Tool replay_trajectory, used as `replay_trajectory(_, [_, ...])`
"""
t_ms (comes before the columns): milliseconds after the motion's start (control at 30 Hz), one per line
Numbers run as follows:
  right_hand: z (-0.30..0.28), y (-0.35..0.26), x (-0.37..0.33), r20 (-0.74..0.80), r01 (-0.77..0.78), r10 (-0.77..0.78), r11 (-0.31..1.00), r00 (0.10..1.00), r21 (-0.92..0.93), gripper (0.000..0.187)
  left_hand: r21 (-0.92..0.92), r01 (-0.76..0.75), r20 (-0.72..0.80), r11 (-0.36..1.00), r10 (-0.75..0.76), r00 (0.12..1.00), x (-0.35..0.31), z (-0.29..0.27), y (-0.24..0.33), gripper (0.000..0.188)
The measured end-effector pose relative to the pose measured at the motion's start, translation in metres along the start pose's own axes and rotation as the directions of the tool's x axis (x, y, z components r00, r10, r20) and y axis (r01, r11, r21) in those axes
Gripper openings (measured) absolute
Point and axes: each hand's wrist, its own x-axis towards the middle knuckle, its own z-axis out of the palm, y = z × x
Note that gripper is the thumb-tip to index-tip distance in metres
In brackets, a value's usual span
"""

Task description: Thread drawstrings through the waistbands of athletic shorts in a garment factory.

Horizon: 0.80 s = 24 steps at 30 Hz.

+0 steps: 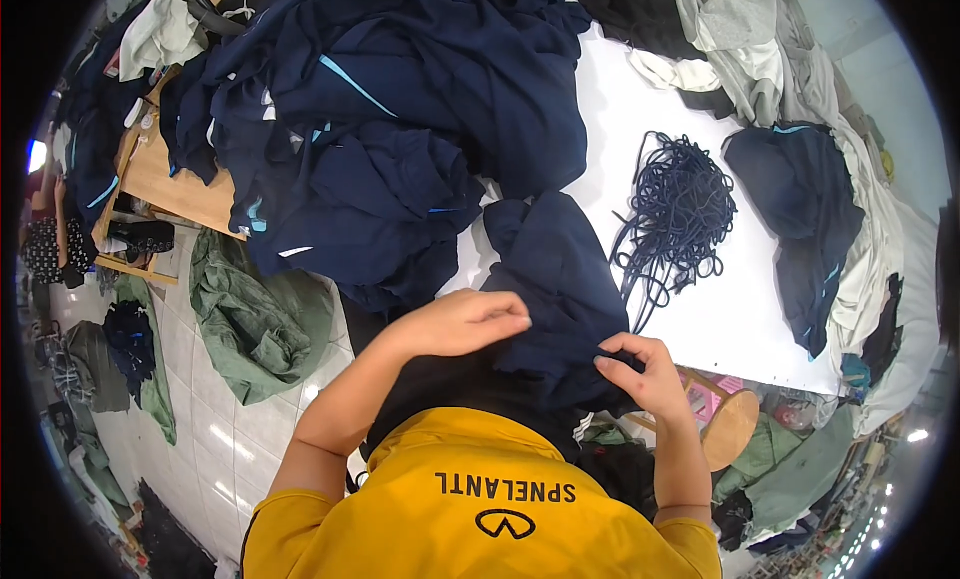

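Observation:
A navy blue garment [560, 269] lies over the near table edge and down onto my lap. Its cut and kind are hard to make out among the folds. My right hand [645, 374] pinches the garment's right edge between thumb and bent fingers. Over its left part is my left hand [465, 322], fingers drawn together and pointing right; whatever they hold, if anything, does not show. To the right of the garment a tangled heap of navy cords [685, 209] rests on the white tabletop [745, 319], some loops trailing toward me.
A large pile of navy garments [430, 89] with light blue trim covers the table's left and far side. More navy pieces [800, 209] and pale cloth [880, 279] lie at the right. A green sack [260, 314] sits on the tiled floor; a round wooden stool [730, 429] is under the table.

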Motion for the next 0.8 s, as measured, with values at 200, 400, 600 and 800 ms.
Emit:
replay_trajectory(200, [-0.003,-0.006,0.001,0.022,0.084,-0.082,0.985,0.996,-0.147,0.014,-0.038,0.041,0.319,0.998,-0.027,0.947,0.004,0.003,-0.021,0.038])
replay_trajectory(400, [-0.009,-0.015,0.004,0.043,0.267,-0.264,0.944,0.964,-0.195,0.021,-0.25,0.092,0.274,0.964,-0.021,0.962,0.008,0.011,-0.015,0.022])
replay_trajectory(600, [0.003,-0.014,-0.004,-0.045,0.293,-0.303,0.943,0.952,-0.159,0.031,-0.255,0.039,0.223,0.966,0.02,0.975,0.014,0.019,-0.007,0.021])
replay_trajectory(800, [0.014,-0.009,-0.007,-0.103,0.23,-0.231,0.973,0.967,-0.027,0.03,-0.242,0.07,0.279,0.968,0.0,0.96,0.015,0.026,0.0,0.022])
